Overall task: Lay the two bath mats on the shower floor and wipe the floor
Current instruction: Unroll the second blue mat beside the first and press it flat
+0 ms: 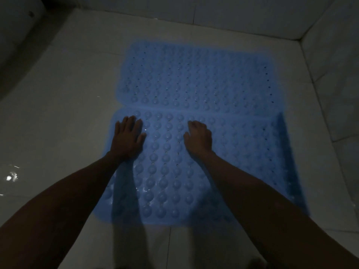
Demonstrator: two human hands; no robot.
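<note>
Two blue bath mats, the far mat (196, 78) and the near mat (194, 167), lie edge to edge on the dim, wet, white-tiled shower floor (54, 117) near a wall corner. The left hand (128, 137) presses flat, fingers spread, on the near mat; the right hand (198, 135) rests there with fingers loosely bent, holding nothing.

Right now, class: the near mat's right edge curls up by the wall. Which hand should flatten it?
Probably the right hand: it rests on the near mat closer to the raised edge than the left hand.

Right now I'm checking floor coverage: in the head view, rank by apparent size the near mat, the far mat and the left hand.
1. Near mat, though closeness to the camera enlarges it.
2. Far mat.
3. Left hand, pressing flat on the near mat.
</note>
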